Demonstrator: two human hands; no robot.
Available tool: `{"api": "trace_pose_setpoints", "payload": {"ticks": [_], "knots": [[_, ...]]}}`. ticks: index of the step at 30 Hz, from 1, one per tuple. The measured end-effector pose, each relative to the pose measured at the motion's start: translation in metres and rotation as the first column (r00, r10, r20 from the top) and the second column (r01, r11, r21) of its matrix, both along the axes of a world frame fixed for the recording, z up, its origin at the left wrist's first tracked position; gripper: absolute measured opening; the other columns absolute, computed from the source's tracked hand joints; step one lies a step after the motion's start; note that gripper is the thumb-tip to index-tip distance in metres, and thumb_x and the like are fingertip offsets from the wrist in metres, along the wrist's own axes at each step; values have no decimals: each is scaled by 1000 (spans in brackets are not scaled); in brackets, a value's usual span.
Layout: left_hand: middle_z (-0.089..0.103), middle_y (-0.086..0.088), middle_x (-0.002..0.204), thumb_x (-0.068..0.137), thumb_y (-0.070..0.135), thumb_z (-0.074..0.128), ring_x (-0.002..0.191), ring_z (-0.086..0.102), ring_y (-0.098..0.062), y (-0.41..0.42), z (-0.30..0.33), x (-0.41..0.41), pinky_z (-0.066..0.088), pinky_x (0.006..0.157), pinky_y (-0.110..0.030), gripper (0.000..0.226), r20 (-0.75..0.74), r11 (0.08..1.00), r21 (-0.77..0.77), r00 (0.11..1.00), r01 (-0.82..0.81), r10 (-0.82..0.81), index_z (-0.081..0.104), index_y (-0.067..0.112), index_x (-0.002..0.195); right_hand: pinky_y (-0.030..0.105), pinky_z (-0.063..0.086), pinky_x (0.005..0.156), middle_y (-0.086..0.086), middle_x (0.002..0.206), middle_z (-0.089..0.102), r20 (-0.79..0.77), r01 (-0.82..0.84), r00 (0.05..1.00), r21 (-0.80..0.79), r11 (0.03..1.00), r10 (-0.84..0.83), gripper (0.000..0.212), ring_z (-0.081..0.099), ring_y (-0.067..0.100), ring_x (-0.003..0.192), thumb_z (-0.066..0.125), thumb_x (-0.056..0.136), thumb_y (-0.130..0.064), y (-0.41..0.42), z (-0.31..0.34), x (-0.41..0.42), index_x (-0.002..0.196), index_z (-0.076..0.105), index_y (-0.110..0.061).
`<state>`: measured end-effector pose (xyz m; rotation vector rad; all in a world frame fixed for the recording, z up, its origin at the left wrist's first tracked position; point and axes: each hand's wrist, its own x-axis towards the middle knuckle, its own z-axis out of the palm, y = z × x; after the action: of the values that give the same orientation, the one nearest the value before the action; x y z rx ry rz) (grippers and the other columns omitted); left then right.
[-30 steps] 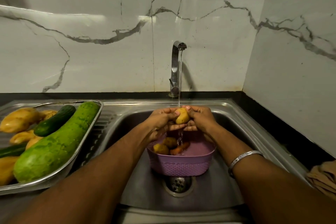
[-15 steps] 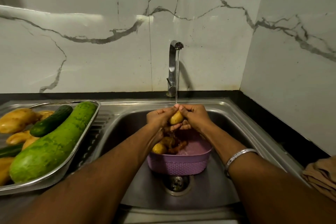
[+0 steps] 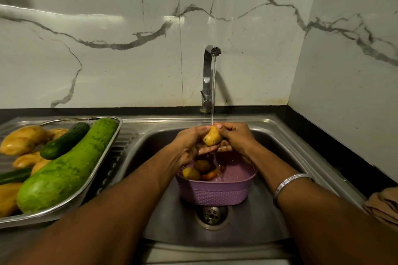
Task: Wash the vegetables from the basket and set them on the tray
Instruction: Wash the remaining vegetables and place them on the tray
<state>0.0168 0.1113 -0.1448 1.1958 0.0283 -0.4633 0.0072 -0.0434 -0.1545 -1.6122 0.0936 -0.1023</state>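
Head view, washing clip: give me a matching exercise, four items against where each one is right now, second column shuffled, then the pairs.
Items
1. potato
2. large green gourd
3. purple basket
4. bracelet

Places
A. lying on the steel tray
B. on the right wrist
C. held by left hand and right hand under the tap's stream
D. standing in the sink by the drain

Pairs: 1-C, 2-A, 3-D, 4-B

Single head-worn wide-angle view, looking forward and down, close over the sink [image 3: 265, 135]; tap [image 3: 208, 79] at centre frame, tray [image 3: 103, 170] at left edge, marble wall filling the upper half.
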Motion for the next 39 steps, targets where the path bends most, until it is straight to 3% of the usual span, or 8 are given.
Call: {"api": "trace_pose_setpoints", "payload": {"ticks": [4,7,12,17,26,29,34,39], "knots": [[70,-20,98,91,28,74,79,70,-32,-7,0,-2,62,52,-39,27,-72,982,94,982,-166,173,70,7,106,28,61,55,19,116,69,-7,-75,997,-64,995,74,27,73,29,81,65,98,-15,9,-1,0,125,70,-14],[69,-22,102,88,34,75,90,71,-37,-5,-2,1,62,52,-41,31,-54,973,110,976,-204,211,68,8,103,29,62,59,13,117,69,1,-113,994,-51,992,113,23,73,33,98,66,97,-11,12,-2,-3,118,73,-18],[68,-26,120,102,17,56,93,71,-33,-6,-2,0,63,73,-43,23,36,999,20,999,-36,35,64,1,118,35,64,63,21,105,75,-3,13,1000,75,997,-13,21,75,30,87,65,98,-15,-2,-3,-1,117,72,-7],[65,-26,124,105,3,42,107,69,-36,7,-2,2,59,87,-45,29,61,991,-30,990,128,-126,58,1,129,38,65,69,19,104,76,-54,62,997,97,993,-57,21,76,31,90,66,98,-16,-10,-1,-2,116,72,-10],[72,-21,99,88,30,76,78,75,-31,-5,0,0,61,54,-38,33,-23,993,61,994,-103,104,71,6,110,30,62,59,15,114,72,-5,-70,998,14,997,70,24,74,30,95,70,94,-10,2,8,-9,118,72,-11],[71,-20,98,88,31,77,87,73,-33,-9,-3,0,63,59,-41,32,19,978,99,983,-185,184,70,6,105,31,63,61,14,113,72,-13,-76,997,8,997,76,24,73,33,100,69,94,-8,3,5,-8,118,72,-10],[70,-23,109,101,17,60,95,72,-32,-16,-7,-4,64,69,-40,24,151,983,81,976,-168,154,66,-1,115,45,65,75,8,102,76,16,98,995,-17,995,-98,7,74,26,94,73,93,-24,9,-2,0,98,78,-22],[69,-22,109,102,15,58,96,72,-34,-13,-11,-4,64,65,-40,18,172,975,127,972,-181,158,68,1,108,48,65,69,12,94,77,-37,118,992,-12,993,-118,9,76,29,86,77,90,-19,13,2,2,97,80,-15]]}}
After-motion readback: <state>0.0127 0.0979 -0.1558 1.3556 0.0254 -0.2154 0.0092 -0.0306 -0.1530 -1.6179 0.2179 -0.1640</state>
